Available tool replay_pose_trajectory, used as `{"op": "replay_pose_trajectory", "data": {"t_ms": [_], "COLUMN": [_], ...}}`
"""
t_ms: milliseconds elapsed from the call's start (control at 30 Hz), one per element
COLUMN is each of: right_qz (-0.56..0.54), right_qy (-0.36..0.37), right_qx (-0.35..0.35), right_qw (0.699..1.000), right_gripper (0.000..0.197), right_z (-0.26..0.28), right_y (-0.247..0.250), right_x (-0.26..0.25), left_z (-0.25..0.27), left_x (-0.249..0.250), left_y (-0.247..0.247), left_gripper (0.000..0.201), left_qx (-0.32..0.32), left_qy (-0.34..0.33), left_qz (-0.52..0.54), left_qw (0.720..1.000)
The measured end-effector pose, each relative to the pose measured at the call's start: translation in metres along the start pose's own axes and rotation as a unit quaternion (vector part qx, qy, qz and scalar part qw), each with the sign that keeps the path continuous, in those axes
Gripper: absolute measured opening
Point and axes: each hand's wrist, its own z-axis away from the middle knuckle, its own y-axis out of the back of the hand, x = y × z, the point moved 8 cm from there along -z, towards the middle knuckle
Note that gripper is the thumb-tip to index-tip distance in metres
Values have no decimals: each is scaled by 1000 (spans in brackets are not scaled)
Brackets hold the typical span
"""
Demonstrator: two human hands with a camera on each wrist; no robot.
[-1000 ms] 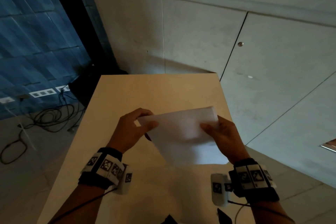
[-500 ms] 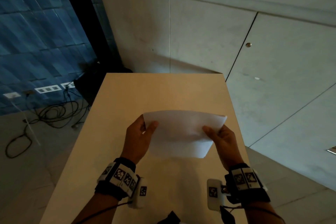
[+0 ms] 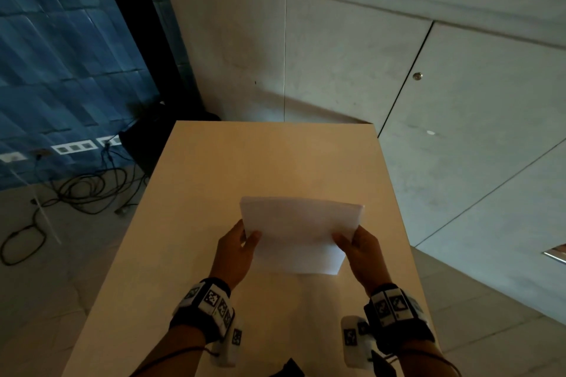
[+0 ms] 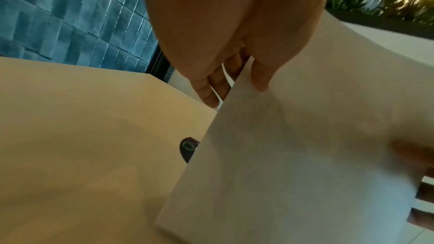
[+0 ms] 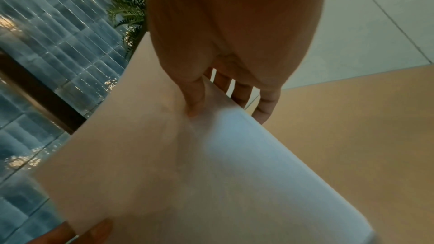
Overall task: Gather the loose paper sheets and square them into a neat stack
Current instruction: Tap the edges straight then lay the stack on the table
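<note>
A stack of white paper sheets (image 3: 298, 232) is held upright-tilted above the beige table (image 3: 269, 162), its lower edge near the tabletop. My left hand (image 3: 242, 246) pinches the stack's left edge, thumb on the near face and fingers behind. My right hand (image 3: 356, 246) pinches the right edge the same way. In the left wrist view the paper stack (image 4: 293, 164) runs down from the left hand (image 4: 237, 84). The right wrist view shows the paper stack (image 5: 187, 173) under the thumb of my right hand (image 5: 225, 103), with fingers behind it.
The table's far and right edges border a pale tiled floor (image 3: 459, 101). Cables (image 3: 85, 190) lie on the floor to the left, below a blue tiled wall (image 3: 61, 55). A small dark object (image 4: 187, 147) sits on the table behind the paper in the left wrist view.
The stack has been turned from a slanted hold to level and square. Both hands slid down its side edges and lowered it toward the table.
</note>
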Motion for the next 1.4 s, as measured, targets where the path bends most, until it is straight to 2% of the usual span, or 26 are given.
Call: {"op": "replay_pose_trajectory", "data": {"t_ms": [133, 200, 400, 600, 800, 1067, 1200, 1400], "right_qz": [25, 28, 114, 182, 222, 269, 284, 318], "right_qy": [-1, -23, -86, -117, -163, -211, -224, -227], "right_qx": [-10, -20, -42, -63, -70, -60, -47, 3], "right_qw": [1000, 999, 989, 974, 959, 938, 931, 921], "right_gripper": [19, 23, 46, 50, 50, 46, 45, 50], "right_z": [-8, -15, -36, -66, -100, -136, -144, -144], "right_y": [-2, -7, -32, -62, -90, -106, -109, -105], "right_x": [-6, -1, 21, 32, 55, 79, 89, 92], "left_z": [-5, -10, -27, -53, -91, -132, -142, -144], "left_x": [5, 2, -29, -49, -84, -114, -125, -134], "left_y": [12, 15, 22, 26, 30, 30, 29, 28], "left_gripper": [21, 15, 26, 35, 34, 41, 35, 39], "left_qx": [24, 19, 11, 13, 5, -5, -7, 9], "left_qy": [-21, -9, 85, 139, 193, 215, 221, 218], "left_qz": [-38, -54, -131, -147, -191, -218, -227, -233], "left_qw": [999, 998, 988, 979, 962, 952, 948, 948]}}
